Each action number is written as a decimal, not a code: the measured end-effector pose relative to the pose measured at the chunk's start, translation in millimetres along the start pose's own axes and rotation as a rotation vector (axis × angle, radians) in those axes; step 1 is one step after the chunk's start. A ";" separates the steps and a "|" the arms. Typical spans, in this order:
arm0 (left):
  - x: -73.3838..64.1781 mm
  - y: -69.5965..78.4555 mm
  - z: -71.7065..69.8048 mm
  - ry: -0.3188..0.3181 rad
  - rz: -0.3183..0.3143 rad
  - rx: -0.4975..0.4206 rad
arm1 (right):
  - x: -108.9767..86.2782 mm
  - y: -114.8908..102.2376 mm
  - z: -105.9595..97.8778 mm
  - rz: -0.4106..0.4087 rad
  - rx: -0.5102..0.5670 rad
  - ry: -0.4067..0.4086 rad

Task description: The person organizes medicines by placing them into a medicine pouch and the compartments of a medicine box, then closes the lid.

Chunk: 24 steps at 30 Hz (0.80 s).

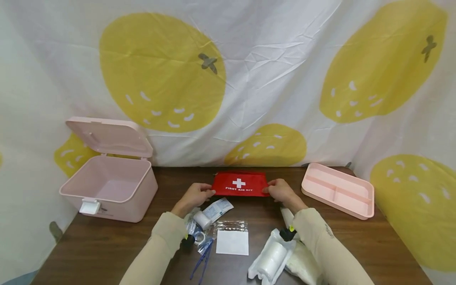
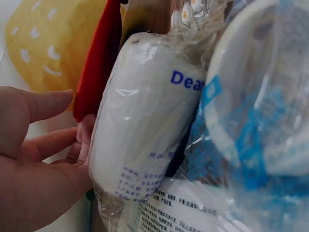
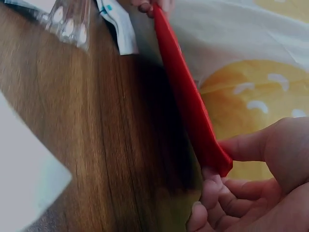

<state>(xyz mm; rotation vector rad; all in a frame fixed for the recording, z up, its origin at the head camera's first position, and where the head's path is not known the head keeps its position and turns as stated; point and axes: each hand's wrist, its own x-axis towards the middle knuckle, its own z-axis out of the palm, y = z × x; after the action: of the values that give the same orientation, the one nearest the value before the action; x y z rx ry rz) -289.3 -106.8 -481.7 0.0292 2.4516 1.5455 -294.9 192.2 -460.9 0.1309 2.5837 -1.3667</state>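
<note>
- The red first aid pouch (image 1: pixel 239 183) is near the middle of the table's (image 1: pixel 114 245) far edge, its printed face towards the person; whether its underside touches the wood cannot be told.
- The left hand (image 1: pixel 196 194) grasps the pouch by its lower left corner, and the right hand (image 1: pixel 283 190) pinches the lower right corner between thumb and fingers.
- With 2 holds at opposite ends, even tension seems best: pulling harder on either side would probably skew or crease the fabric.
- The pouch looks thin and soft, so a light pinch should be enough; lowering or raising both corners together would hold it level.
- The left wrist deserves most care, since a wrapped bandage roll (image 1: pixel 202 219) and a flat packet (image 1: pixel 218 209) lie just beside it and could be dragged by the sleeve.
- The right forearm passes over a pale packet (image 1: pixel 303 263), beside a large white roll (image 1: pixel 271 257) towards the table's near edge; a raised elbow would likely avoid nudging them.
- Sideways room looks adequate, with the pink box (image 1: pixel 124 208) by the far left corner and the pink tray (image 1: pixel 337 190) by the far right corner, both well apart from the pouch.
</note>
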 end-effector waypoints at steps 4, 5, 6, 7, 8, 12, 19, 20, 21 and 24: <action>0.8 -1.8 -3.2 0.015 -0.020 -0.057 | -2.4 -2.5 -1.2 -0.005 0.094 -0.034; 0.9 -1.9 -4.0 0.016 -0.026 -0.068 | -3.2 -3.0 -1.7 -0.011 0.115 -0.044; 1.0 -2.1 -4.9 0.014 -0.026 -0.081 | -4.2 -3.4 -2.3 -0.020 0.133 -0.054; 0.7 -1.9 -5.6 0.014 -0.022 -0.099 | -5.3 -3.5 -2.9 -0.026 0.155 -0.063; 0.4 -1.8 -6.3 0.011 -0.012 -0.113 | -6.6 -3.9 -3.5 -0.035 0.178 -0.075; -2.0 -1.6 -9.5 0.015 0.022 -0.164 | -11.6 -5.5 -5.7 -0.076 0.285 -0.128; -13.7 -1.5 -19.0 -0.003 0.045 -0.202 | -18.9 -6.3 -7.7 -0.105 0.427 -0.216; -15.8 -1.8 -20.4 -0.010 0.051 -0.209 | -20.1 -5.8 -8.2 -0.105 0.437 -0.228; -17.9 -1.8 -21.7 -0.017 0.055 -0.216 | -21.2 -5.1 -8.7 -0.104 0.448 -0.242; -24.8 -1.7 -25.3 -0.036 0.068 -0.236 | -25.0 -1.9 -10.6 -0.126 0.468 -0.292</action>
<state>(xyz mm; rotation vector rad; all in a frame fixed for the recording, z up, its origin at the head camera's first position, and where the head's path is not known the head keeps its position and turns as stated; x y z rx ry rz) -270.4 -133.6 -468.0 0.0981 2.2475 1.8363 -272.4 200.4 -447.9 -0.1516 2.0319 -1.8588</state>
